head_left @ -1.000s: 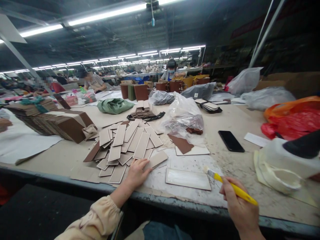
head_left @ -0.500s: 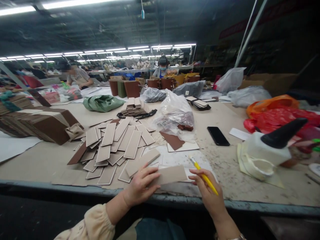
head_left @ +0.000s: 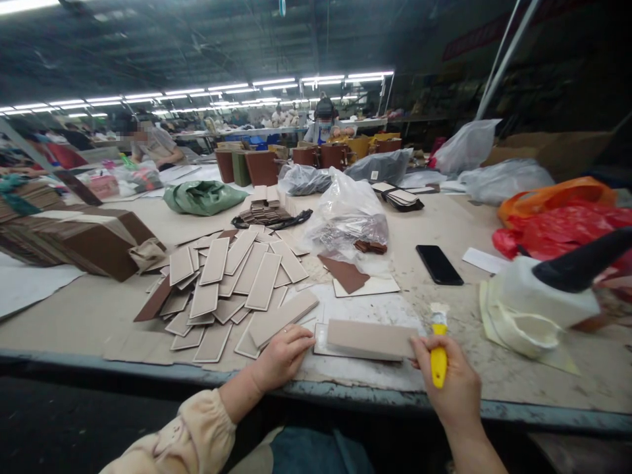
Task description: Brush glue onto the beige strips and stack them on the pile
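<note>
A yellow-handled brush [head_left: 438,359], bristles pointing away from me, is held in my right hand [head_left: 451,382]. The fingertips of that hand also pinch the right end of a beige strip [head_left: 370,337]. This strip lies over a pale, dark-edged piece [head_left: 320,342] whose left end shows. My left hand [head_left: 284,361] rests at the left end of that piece, fingers together; what they hold, if anything, is hidden. Just beyond it lies a thicker beige strip [head_left: 286,319], beside a loose pile of beige panels [head_left: 264,282] with pale borders.
At the right are a white plastic container [head_left: 553,296] with a black cone and a black phone [head_left: 439,264]. Stacked brown boards [head_left: 99,243] stand left. Farther back are a clear bag [head_left: 348,214], a green bag [head_left: 202,197] and people at other tables.
The beige strip has moved right over the pale piece, with my right hand now at its end. The brush has turned more upright. My left hand has closed up and no longer lies over the strip.
</note>
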Demonstrator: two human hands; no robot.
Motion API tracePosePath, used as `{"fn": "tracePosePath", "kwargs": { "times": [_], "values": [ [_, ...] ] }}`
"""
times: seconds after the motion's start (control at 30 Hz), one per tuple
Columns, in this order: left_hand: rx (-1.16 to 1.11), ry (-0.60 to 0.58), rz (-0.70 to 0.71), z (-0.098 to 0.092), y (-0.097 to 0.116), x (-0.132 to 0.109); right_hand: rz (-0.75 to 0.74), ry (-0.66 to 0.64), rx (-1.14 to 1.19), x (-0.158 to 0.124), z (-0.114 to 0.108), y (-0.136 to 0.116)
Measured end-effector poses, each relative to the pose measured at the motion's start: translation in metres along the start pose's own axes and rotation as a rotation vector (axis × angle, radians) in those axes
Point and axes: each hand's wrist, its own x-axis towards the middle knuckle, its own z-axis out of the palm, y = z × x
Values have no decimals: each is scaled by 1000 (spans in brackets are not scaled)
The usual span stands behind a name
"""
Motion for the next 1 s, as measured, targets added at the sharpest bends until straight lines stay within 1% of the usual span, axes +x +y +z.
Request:
{"fn": "tracePosePath", "kwargs": {
  "times": [0.1, 0.23, 0.47, 0.7, 0.83, 1.0],
  "values": [
    [-5, -71, 39, 3, -3, -4, -6, -53, 21, -1, 5, 0],
    [-4, -107, 46, 6, -4, -3, -30, -109, 45, -3, 13, -4],
    [18, -77, 56, 6, -3, -3, -66, -144, -14, -4, 21, 0],
    [27, -95, 25, 7, -2, -4, -201, -106, -155, 3, 29, 10],
    [35, -94, 18, 7, -1, -5, -192, -118, -184, 5, 33, 12],
    [37, -84, 19, 7, 0, -4, -174, -131, -187, 7, 32, 12]
  ]
}}
